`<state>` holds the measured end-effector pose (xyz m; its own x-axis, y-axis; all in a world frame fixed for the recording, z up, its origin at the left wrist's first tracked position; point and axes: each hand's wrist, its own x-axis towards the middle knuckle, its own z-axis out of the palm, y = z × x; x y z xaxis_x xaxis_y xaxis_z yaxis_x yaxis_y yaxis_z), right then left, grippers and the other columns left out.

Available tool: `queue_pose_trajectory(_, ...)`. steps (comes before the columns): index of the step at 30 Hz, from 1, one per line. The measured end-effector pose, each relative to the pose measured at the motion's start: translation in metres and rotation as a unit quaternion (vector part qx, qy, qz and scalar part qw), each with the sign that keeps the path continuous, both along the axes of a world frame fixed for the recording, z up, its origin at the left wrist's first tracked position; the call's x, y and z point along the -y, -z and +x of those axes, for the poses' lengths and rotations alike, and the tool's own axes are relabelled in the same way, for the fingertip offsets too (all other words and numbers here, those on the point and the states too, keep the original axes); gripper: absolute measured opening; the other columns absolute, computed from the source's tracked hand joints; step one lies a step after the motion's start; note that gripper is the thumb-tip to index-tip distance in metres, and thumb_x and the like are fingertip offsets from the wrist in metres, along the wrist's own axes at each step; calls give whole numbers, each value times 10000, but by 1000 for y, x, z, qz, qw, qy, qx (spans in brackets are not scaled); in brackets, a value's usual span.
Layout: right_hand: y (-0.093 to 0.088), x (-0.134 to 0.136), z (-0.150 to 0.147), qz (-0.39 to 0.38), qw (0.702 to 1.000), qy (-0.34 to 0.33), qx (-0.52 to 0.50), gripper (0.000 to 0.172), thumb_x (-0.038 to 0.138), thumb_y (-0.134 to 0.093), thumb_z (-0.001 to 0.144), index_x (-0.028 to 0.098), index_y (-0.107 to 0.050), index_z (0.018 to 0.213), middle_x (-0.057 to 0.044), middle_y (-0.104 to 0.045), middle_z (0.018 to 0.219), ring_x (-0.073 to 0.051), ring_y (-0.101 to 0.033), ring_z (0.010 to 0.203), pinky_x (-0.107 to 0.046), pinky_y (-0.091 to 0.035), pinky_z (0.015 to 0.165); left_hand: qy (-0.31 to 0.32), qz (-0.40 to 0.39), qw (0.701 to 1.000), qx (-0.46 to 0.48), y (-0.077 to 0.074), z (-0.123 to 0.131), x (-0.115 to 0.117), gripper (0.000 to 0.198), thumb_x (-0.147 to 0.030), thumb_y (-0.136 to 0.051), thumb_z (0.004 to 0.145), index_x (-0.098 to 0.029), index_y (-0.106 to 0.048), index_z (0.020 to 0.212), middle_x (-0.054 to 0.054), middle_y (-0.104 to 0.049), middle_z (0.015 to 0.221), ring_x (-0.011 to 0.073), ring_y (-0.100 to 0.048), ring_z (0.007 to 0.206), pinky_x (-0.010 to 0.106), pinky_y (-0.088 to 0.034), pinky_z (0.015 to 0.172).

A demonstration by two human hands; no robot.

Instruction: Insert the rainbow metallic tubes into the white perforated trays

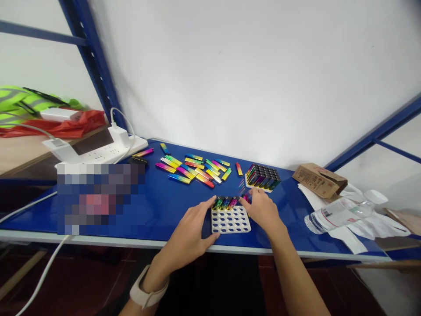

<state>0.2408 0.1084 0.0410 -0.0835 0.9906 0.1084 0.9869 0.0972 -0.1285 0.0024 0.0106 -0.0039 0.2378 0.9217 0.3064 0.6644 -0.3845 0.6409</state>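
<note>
My left hand grips the left side of a white holed tray, its thumb at the near corner and fingertips at the far one. Along the tray's far row stand several upright lighters with black tops and rainbow bodies. At the right end of that row, my right hand pinches a lighter, mostly hidden by the fingers. Whether it sits in a hole I cannot tell. Most nearer holes show bare. Behind lie several loose rainbow-coloured lighters, scattered flat on the blue table.
A second tray packed with upright lighters stands behind my right hand. To the right are a cardboard box and a clear plastic bottle. A white power strip lies at the left, beside a pixelated patch. A white wall rises behind.
</note>
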Motion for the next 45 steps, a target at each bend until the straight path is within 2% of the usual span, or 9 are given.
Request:
queue_pose_trajectory(5,6,4,15,-48,998,-9,-45,256,436,-526,998,205,-599,917,-133,-702,966,-310,-663,905,-342,-364,665,-5,5,1000,-5,1,0,0,843,-356,-660,950,-354,-157,1625,42,-440,1575,254,-439,1427,438,-384,1188)
queue_pose_trajectory(11,15,-3,24,14,991,-43,-128,238,283,-422,1005,168,-614,925,-140,-701,906,-278,-660,864,-368,-405,758,-4,-7,1000,-3,-1,-1,0,845,-378,-655,954,-376,-144,1627,22,-436,1578,247,-425,1437,437,-380,1192)
queue_pose_trajectory(14,21,0,26,21,975,-43,-217,237,353,-447,1010,179,-596,951,-79,-687,805,-225,-650,763,-337,-443,729,-4,-5,1000,-1,-1,0,-1,839,-380,-654,954,-368,-152,1627,33,-437,1578,258,-426,1438,445,-381,1189)
queue_pose_trajectory(19,30,11,15,-6,825,-56,-562,353,555,-558,984,210,-503,933,50,-507,562,-127,-483,476,-258,-400,505,-3,-5,1000,-3,0,0,0,846,-375,-654,952,-369,-147,1629,36,-435,1579,262,-435,1429,449,-386,1184)
queue_pose_trajectory(23,31,17,0,-32,739,-89,-667,349,533,-623,963,219,-470,959,45,-522,699,-106,-509,509,-234,-393,454,-6,1,1000,-4,1,0,1,842,-375,-655,952,-345,-163,1634,56,-444,1575,278,-440,1430,456,-392,1177)
queue_pose_trajectory(27,31,19,-6,-33,692,-103,-714,347,500,-673,938,224,-476,1009,33,-549,787,-79,-469,518,-214,-337,453,-5,10,1000,-7,3,0,0,843,-376,-654,953,-344,-159,1634,52,-444,1577,273,-436,1435,450,-387,1183)
queue_pose_trajectory(33,32,18,-4,-54,633,-60,-770,563,714,-568,909,162,-564,794,58,-301,557,-62,-226,461,-229,-178,461,-5,3,1000,-10,2,0,-1,841,-373,-656,952,-354,-157,1629,23,-415,1600,248,-416,1448,427,-371,1202)
queue_pose_trajectory(37,33,17,-3,-40,621,-44,-781,584,697,-555,887,184,-442,631,56,-232,525,-65,-187,446,-234,-142,445,-6,4,1000,-8,1,0,-1,834,-370,-657,952,-337,-172,1629,42,-430,1589,262,-432,1437,439,-386,1191)
queue_pose_trajectory(45,38,17,-2,-31,660,-43,-749,418,533,-457,900,212,-398,640,56,-207,512,-89,-181,437,-229,-142,437,-7,2,1000,-8,2,0,0,840,-382,-655,951,-353,-162,1631,29,-421,1595,260,-421,1445,442,-378,1198)
